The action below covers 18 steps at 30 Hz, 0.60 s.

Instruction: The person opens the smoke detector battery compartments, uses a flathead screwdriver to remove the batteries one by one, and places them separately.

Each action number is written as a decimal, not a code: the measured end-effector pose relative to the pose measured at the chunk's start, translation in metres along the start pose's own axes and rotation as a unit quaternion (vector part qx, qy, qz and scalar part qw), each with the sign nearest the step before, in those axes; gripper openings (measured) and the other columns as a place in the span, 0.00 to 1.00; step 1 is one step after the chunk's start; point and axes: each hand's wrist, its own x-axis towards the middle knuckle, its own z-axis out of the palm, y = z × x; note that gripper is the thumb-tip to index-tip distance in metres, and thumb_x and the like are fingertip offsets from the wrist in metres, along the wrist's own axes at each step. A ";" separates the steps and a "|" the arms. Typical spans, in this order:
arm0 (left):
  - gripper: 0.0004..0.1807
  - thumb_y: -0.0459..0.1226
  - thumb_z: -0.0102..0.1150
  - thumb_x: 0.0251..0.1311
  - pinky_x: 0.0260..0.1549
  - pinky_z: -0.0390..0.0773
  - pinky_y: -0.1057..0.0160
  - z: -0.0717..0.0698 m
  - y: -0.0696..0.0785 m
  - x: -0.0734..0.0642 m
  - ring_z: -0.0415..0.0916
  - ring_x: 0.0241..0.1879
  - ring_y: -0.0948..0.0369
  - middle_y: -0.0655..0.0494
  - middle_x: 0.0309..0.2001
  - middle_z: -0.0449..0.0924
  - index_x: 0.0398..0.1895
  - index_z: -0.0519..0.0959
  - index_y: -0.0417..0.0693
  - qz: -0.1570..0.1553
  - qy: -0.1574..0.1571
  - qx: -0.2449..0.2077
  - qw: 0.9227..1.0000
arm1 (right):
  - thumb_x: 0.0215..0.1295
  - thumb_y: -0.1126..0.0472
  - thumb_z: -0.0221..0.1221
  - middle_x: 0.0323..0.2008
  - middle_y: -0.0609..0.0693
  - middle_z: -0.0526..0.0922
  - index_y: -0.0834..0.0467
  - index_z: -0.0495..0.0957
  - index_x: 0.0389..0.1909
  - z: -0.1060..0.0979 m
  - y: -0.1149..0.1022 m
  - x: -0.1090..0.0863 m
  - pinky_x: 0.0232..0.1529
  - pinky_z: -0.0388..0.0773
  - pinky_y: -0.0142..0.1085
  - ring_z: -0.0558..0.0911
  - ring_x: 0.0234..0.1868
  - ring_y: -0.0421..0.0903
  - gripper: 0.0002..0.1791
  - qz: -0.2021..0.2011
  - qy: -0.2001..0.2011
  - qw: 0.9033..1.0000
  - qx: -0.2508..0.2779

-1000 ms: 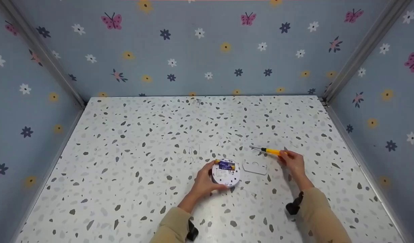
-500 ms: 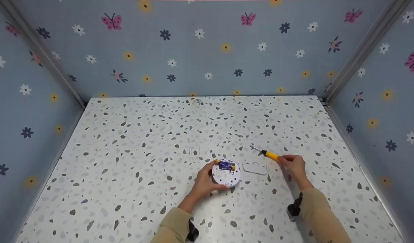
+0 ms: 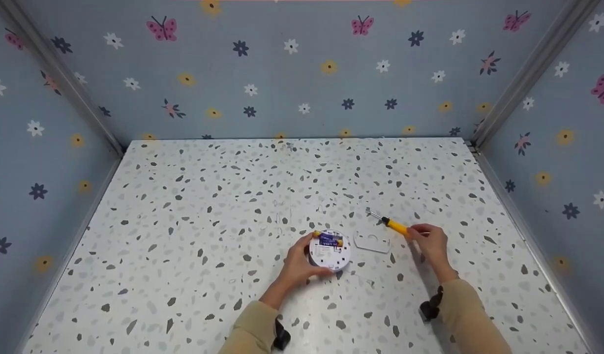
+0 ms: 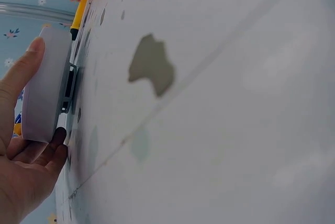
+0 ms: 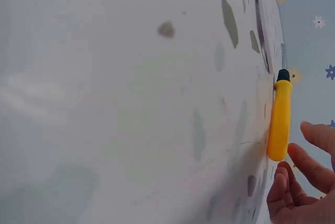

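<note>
My left hand [image 3: 296, 264] grips a round white battery-powered device [image 3: 327, 259], thumb on its near rim and fingers round the far left side. Blue-and-yellow batteries [image 3: 330, 240] show in its upturned face. In the left wrist view, a grey part [image 4: 68, 88] sticks out from its underside toward the table. To the right, a screwdriver [image 3: 396, 227] with a yellow handle and black collar lies on the table, its tip pointing far left. My right hand [image 3: 432, 243] is at the handle's end; in the right wrist view its thumb and fingers are spread apart beside the handle [image 5: 280, 122].
A flat white plate [image 3: 372, 243] with a half-round notch lies between the device and the screwdriver. The speckled white table [image 3: 208, 206] is bounded by blue flowered panels [image 3: 302, 73] at the back and both sides. Black wrist cameras [image 3: 430, 309] sit on both sleeves.
The screwdriver's handle has swung toward me, with its tip nearly in place. My right hand has shifted slightly to the right and nearer. My left hand keeps holding the device in the same spot.
</note>
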 end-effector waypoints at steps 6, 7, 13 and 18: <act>0.57 0.47 0.75 0.25 0.57 0.61 0.60 0.000 0.000 -0.001 0.61 0.57 0.52 0.41 0.59 0.63 0.62 0.57 0.35 0.003 -0.004 0.000 1.000 | 0.59 0.54 0.56 0.42 0.57 0.77 0.63 0.76 0.46 0.001 -0.001 -0.011 0.38 0.73 0.34 0.74 0.41 0.49 0.19 -0.047 -0.004 0.999 0.003; 0.57 0.47 0.75 0.25 0.57 0.61 0.60 0.000 0.000 -0.001 0.61 0.58 0.52 0.41 0.59 0.62 0.62 0.57 0.35 0.003 -0.004 0.000 1.000 | 0.59 0.54 0.56 0.42 0.57 0.77 0.63 0.76 0.45 0.002 -0.002 -0.013 0.38 0.73 0.34 0.74 0.41 0.49 0.18 -0.057 -0.002 0.998 0.002; 0.57 0.46 0.76 0.25 0.57 0.61 0.60 -0.001 0.000 0.000 0.61 0.58 0.51 0.40 0.59 0.62 0.62 0.57 0.33 0.002 -0.003 -0.002 1.000 | 0.57 0.57 0.58 0.39 0.56 0.79 0.64 0.78 0.42 0.010 -0.006 -0.022 0.34 0.72 0.32 0.75 0.39 0.49 0.16 -0.117 0.009 0.993 0.001; 0.56 0.45 0.76 0.26 0.57 0.61 0.59 -0.001 0.000 0.002 0.61 0.58 0.50 0.39 0.58 0.62 0.61 0.57 0.31 0.009 -0.002 0.009 1.000 | 0.56 0.57 0.59 0.39 0.56 0.79 0.63 0.79 0.41 0.019 -0.013 -0.032 0.37 0.73 0.35 0.75 0.39 0.49 0.15 -0.146 0.002 0.989 0.005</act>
